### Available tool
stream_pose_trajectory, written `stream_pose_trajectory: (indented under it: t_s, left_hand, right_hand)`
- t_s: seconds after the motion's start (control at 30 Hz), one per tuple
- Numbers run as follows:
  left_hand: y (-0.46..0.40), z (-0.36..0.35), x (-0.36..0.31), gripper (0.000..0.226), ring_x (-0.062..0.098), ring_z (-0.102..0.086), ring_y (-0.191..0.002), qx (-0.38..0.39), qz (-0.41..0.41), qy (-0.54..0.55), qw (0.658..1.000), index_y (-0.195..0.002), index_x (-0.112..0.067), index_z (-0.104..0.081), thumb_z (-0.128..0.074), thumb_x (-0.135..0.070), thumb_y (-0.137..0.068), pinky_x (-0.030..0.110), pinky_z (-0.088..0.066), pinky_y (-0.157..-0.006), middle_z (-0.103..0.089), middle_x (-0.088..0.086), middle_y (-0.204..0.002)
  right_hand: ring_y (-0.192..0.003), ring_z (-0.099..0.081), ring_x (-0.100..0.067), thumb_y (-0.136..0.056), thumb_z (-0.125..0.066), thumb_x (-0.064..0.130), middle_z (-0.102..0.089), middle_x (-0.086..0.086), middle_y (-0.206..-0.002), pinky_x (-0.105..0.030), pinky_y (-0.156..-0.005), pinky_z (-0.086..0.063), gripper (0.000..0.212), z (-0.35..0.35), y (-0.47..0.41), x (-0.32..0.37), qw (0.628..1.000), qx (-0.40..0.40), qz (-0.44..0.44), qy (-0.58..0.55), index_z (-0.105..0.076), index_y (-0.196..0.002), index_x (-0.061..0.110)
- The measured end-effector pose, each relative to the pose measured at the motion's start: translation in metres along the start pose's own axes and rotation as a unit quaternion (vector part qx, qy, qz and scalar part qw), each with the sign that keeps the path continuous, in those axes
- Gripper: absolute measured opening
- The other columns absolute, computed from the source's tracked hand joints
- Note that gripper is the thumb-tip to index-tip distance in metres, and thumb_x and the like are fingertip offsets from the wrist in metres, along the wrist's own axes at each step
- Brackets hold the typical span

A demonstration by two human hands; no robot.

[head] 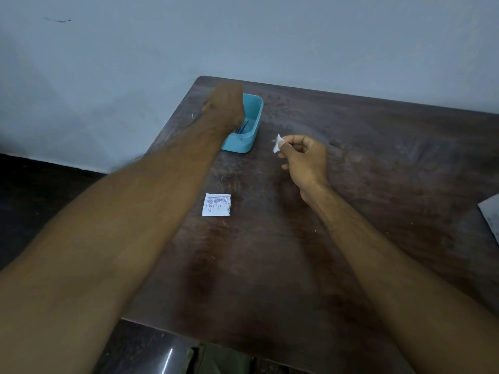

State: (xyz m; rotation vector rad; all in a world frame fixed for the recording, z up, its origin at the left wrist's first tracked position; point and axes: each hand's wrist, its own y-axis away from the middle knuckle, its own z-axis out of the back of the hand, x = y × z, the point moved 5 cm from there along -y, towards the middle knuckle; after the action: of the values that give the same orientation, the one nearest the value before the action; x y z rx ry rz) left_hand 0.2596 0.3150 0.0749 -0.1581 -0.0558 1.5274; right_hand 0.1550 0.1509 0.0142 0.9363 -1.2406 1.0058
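A dark wooden worktop [378,157] fills the view, set against a pale wall. The left hand [225,109] reaches over the near left part of a blue box [253,122] by the far left corner and hides that part. Its fingers are out of sight, so I cannot tell its grip. The right hand [303,160], just right of the box, pinches a white scrap [277,143] above the worktop. A grey sheet [491,214] lies at the right edge and a printed white sachet [216,204] near the middle. Thin dark tools [244,128] lie in the box.
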Motion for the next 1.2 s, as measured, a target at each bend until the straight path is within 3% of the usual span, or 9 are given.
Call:
stream_pose_trajectory:
  t_s: [0.07,0.2,0.47,0.7,0.77,0.9,0.97,1.07,1.2]
  left_hand:
    - [0.014,0.012,0.003,0.017,0.025,-0.060,-0.084,-0.065,0.020,0.080,0.994,-0.087,-0.005,-0.059,-0.059,-0.022,-0.091,0.032,-0.043,-0.064,-0.065,0.009,-0.101]
    - [0.083,0.023,0.021,0.014,0.015,-0.062,-0.078,-0.155,0.067,0.262,0.950,-0.082,-0.021,-0.066,-0.058,-0.030,-0.088,0.030,-0.051,-0.067,-0.071,-0.001,-0.088]
    - [0.183,-0.033,0.064,0.013,0.017,-0.065,-0.086,-0.041,0.159,0.311,0.936,-0.085,-0.020,-0.068,-0.066,-0.033,-0.086,0.034,-0.053,-0.080,-0.072,0.000,-0.092]
    - [0.197,-0.048,0.067,0.031,0.023,-0.064,-0.099,0.028,0.140,0.289,0.947,-0.103,-0.014,-0.067,-0.076,-0.031,-0.079,0.037,-0.050,-0.090,-0.069,0.007,-0.107]
    - [0.199,-0.047,0.064,0.023,0.022,-0.064,-0.093,0.022,0.131,0.291,0.948,-0.095,-0.016,-0.066,-0.077,-0.027,-0.079,0.034,-0.051,-0.084,-0.070,0.006,-0.101]
    - [0.202,-0.045,0.061,0.018,0.010,-0.055,-0.070,0.015,0.123,0.319,0.939,-0.081,-0.020,-0.061,-0.079,-0.022,-0.077,0.022,-0.040,-0.057,-0.064,0.000,-0.085]
    - [0.202,-0.044,0.059,0.018,0.011,-0.056,-0.074,0.016,0.120,0.364,0.924,-0.083,-0.018,-0.062,-0.079,-0.019,-0.078,0.020,-0.041,-0.058,-0.064,0.000,-0.086]
    - [0.207,-0.040,0.055,0.013,0.016,-0.063,-0.084,0.009,0.122,0.454,0.883,-0.082,-0.016,-0.061,-0.073,-0.015,-0.083,0.031,-0.054,-0.074,-0.070,0.005,-0.093]
    - [0.220,-0.036,0.038,0.012,0.019,-0.070,-0.080,0.048,0.095,0.599,0.794,-0.084,-0.013,-0.059,-0.067,-0.005,-0.087,0.032,-0.059,-0.068,-0.070,0.009,-0.086]
  right_hand:
    - [-0.070,-0.066,-0.006,-0.088,-0.066,0.015,-0.071,0.006,-0.078,-0.016,-0.050,-0.049,0.014,0.004,0.005,0.003,1.000,0.004,0.001,-0.010,-0.065,-0.078,0.025]
    - [-0.068,-0.068,-0.009,-0.088,-0.066,0.012,-0.072,0.000,-0.081,-0.018,-0.052,-0.050,0.008,0.005,0.026,0.000,0.999,0.038,-0.020,-0.030,-0.066,-0.084,0.019]
    - [-0.065,-0.067,-0.008,-0.090,-0.063,0.009,-0.072,-0.003,-0.081,-0.018,-0.052,-0.051,0.009,-0.001,0.091,-0.009,0.993,0.111,-0.042,-0.011,-0.066,-0.084,0.015]
    - [-0.058,-0.064,-0.005,-0.089,-0.063,0.006,-0.068,-0.002,-0.073,-0.018,-0.050,-0.049,0.016,-0.001,0.121,-0.011,0.991,0.122,-0.047,-0.023,-0.065,-0.077,0.017]
    - [-0.057,-0.064,-0.004,-0.088,-0.064,0.007,-0.068,-0.001,-0.072,-0.017,-0.048,-0.049,0.016,0.001,0.126,-0.011,0.991,0.120,-0.048,-0.021,-0.065,-0.077,0.018]
    - [-0.060,-0.063,-0.007,-0.088,-0.065,0.008,-0.069,0.000,-0.073,-0.017,-0.047,-0.048,0.015,0.007,0.133,-0.012,0.991,0.122,-0.052,-0.012,-0.065,-0.077,0.018]
    - [-0.062,-0.063,-0.008,-0.089,-0.064,0.008,-0.069,0.000,-0.075,-0.017,-0.048,-0.048,0.013,0.009,0.135,-0.012,0.990,0.129,-0.056,-0.011,-0.066,-0.080,0.018]
    - [-0.064,-0.064,-0.007,-0.088,-0.065,0.009,-0.070,0.000,-0.078,-0.018,-0.049,-0.048,0.009,0.010,0.139,-0.008,0.988,0.149,-0.043,-0.003,-0.067,-0.085,0.017]
    - [-0.071,-0.060,-0.005,-0.087,-0.067,0.014,-0.070,-0.001,-0.085,-0.016,-0.051,-0.046,0.007,0.004,0.143,0.005,0.982,0.185,0.014,0.044,-0.070,-0.089,0.019]
